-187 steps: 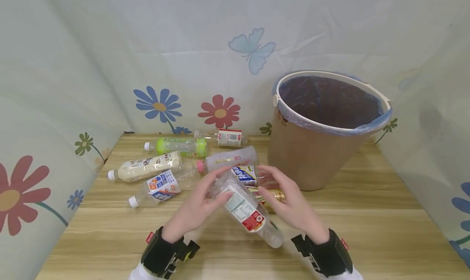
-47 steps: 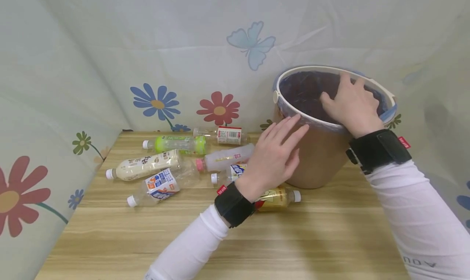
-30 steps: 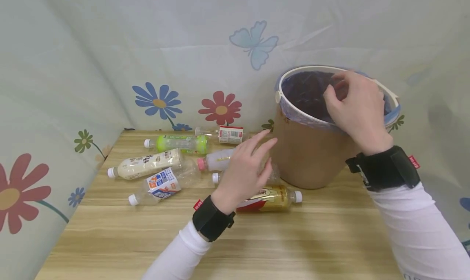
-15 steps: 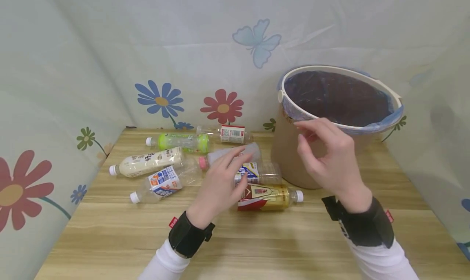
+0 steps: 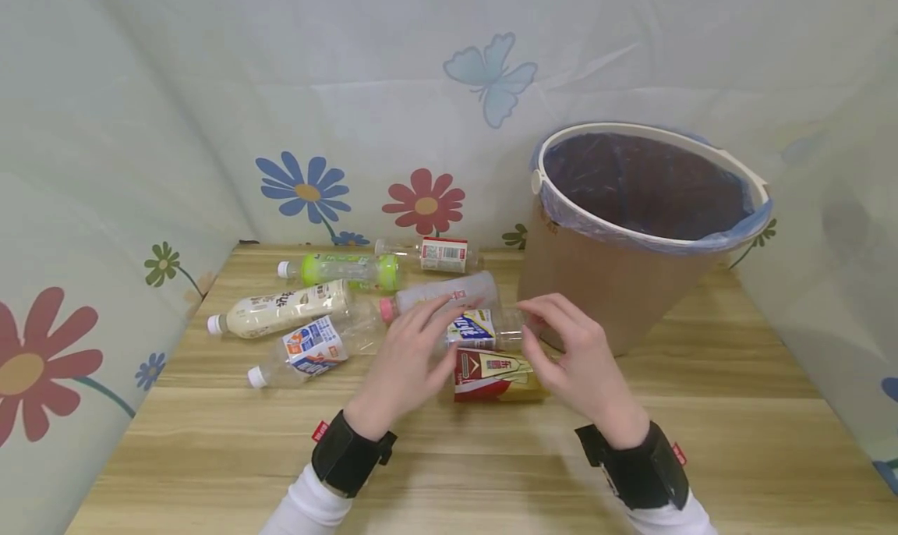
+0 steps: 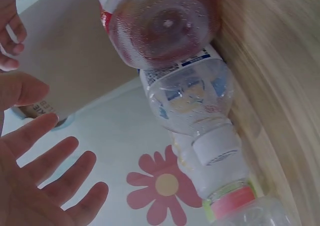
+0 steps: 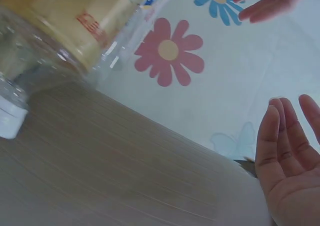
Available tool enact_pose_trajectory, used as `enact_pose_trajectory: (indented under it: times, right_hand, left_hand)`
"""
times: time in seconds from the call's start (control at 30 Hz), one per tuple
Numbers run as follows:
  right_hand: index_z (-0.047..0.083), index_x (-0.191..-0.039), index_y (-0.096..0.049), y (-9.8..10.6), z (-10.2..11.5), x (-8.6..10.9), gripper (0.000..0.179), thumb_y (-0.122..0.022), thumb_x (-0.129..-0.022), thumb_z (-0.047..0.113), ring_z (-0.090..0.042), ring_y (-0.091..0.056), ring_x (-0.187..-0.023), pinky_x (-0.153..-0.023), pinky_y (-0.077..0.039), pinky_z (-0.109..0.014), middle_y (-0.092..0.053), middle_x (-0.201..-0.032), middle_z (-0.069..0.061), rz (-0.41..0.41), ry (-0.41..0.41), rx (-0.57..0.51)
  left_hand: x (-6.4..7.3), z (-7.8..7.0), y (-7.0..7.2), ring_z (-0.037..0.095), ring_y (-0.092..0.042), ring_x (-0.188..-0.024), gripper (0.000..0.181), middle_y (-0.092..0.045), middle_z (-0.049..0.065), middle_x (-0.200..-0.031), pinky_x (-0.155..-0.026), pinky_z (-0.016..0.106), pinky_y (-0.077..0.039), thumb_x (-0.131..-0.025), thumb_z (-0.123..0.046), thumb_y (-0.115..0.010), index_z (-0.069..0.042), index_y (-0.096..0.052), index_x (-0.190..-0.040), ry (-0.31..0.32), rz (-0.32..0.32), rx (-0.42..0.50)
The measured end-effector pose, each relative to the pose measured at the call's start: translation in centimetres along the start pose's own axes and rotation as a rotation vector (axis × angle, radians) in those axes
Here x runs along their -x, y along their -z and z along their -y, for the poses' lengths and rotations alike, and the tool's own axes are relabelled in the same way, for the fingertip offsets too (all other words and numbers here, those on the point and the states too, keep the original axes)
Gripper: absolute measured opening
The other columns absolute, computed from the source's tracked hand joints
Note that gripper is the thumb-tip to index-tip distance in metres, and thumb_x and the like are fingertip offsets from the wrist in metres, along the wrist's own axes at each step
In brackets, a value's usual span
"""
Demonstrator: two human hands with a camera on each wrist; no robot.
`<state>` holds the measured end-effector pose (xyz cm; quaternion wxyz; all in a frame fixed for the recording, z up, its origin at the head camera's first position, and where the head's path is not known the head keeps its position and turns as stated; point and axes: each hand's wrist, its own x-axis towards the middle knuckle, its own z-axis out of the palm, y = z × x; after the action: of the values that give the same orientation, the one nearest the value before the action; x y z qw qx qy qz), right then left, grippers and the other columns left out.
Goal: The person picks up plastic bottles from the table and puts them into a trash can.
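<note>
My left hand (image 5: 403,367) hovers with fingers spread at the left end of a gold-and-red plastic bottle (image 5: 498,375). On that bottle's other side is my right hand (image 5: 585,367), fingers slightly bent, hiding its white cap (image 7: 10,117) in the head view. The left wrist view shows a gap between the left fingers (image 6: 75,153) and the bottle's base (image 6: 167,23); neither hand holds anything. Just behind lies a clear bottle with a blue-and-yellow label (image 5: 471,328), partly covered by the left fingers. A frosted bottle with a pink cap (image 5: 449,292) lies behind that one.
A brown bin (image 5: 596,285) with a white rim and blue liner stands at the back right. To the left lie a cream bottle (image 5: 288,309), a clear orange-and-blue-labelled bottle (image 5: 314,349) and a green-wrapped bottle (image 5: 351,271). A red-and-white-labelled bottle (image 5: 443,254) lies by the flowered backdrop.
The clear bottle earlier in the left hand is out of view. My right hand reached into the bin, then came back left and down; my left hand drew back from the bin to the bottles.
</note>
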<state>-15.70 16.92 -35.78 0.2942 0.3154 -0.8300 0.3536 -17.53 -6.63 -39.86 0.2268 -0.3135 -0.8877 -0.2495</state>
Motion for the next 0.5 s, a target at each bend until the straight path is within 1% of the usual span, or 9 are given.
enact_pose_trajectory:
  times: [0.07,0.13,0.27,0.4,0.5]
  right_hand:
    - [0.006,-0.110,-0.064,-0.4,-0.2,0.5,0.027,-0.061,-0.083,0.006,-0.014,-0.056,-0.085,-0.072,-0.050,-0.027,-0.062,-0.102,-0.001,0.036,-0.009,0.012]
    - [0.006,-0.111,-0.064,-0.8,-0.4,0.9,0.029,-0.062,-0.083,0.009,-0.015,-0.057,-0.089,-0.072,-0.052,-0.032,-0.062,-0.104,-0.002,0.077,-0.015,0.034]
    - [0.007,-0.117,-0.062,-1.5,-0.6,1.4,0.036,-0.066,-0.082,0.016,-0.017,-0.057,-0.099,-0.079,-0.054,-0.037,-0.061,-0.109,-0.003,0.200,-0.030,0.100]
    - [0.009,-0.117,-0.062,-2.0,-0.6,1.7,0.039,-0.068,-0.081,0.023,-0.016,-0.055,-0.100,-0.078,-0.053,-0.037,-0.059,-0.111,-0.002,0.303,-0.042,0.173]
    - [0.009,-0.115,-0.062,-2.2,-0.6,1.8,0.040,-0.068,-0.080,0.027,-0.017,-0.053,-0.100,-0.079,-0.052,-0.037,-0.058,-0.112,-0.002,0.370,-0.044,0.200]
  left_hand:
    - [0.3,0.2,-0.2,0.027,-0.046,-0.125,0.051,-0.049,0.012,-0.139,-0.104,0.046,-0.038,-0.084,-0.019,-0.065,-0.012,-0.053,-0.133,0.000,0.006,-0.010]
    - [0.4,0.5,-0.3,0.028,-0.046,-0.124,0.051,-0.049,0.013,-0.138,-0.103,0.047,-0.038,-0.083,-0.019,-0.066,-0.012,-0.054,-0.132,-0.006,0.013,-0.017]
    - [0.7,1.0,-0.5,0.028,-0.046,-0.125,0.051,-0.049,0.013,-0.138,-0.102,0.048,-0.040,-0.081,-0.019,-0.067,-0.010,-0.055,-0.130,-0.017,0.024,-0.018]
    - [0.9,1.3,-0.4,0.028,-0.045,-0.125,0.050,-0.048,0.013,-0.139,-0.102,0.048,-0.039,-0.083,-0.020,-0.067,-0.010,-0.055,-0.131,-0.004,0.049,-0.029]
    - [1.0,1.4,-0.2,0.027,-0.045,-0.126,0.050,-0.048,0.013,-0.140,-0.102,0.049,-0.039,-0.084,-0.020,-0.066,-0.011,-0.054,-0.132,0.015,0.063,-0.043]
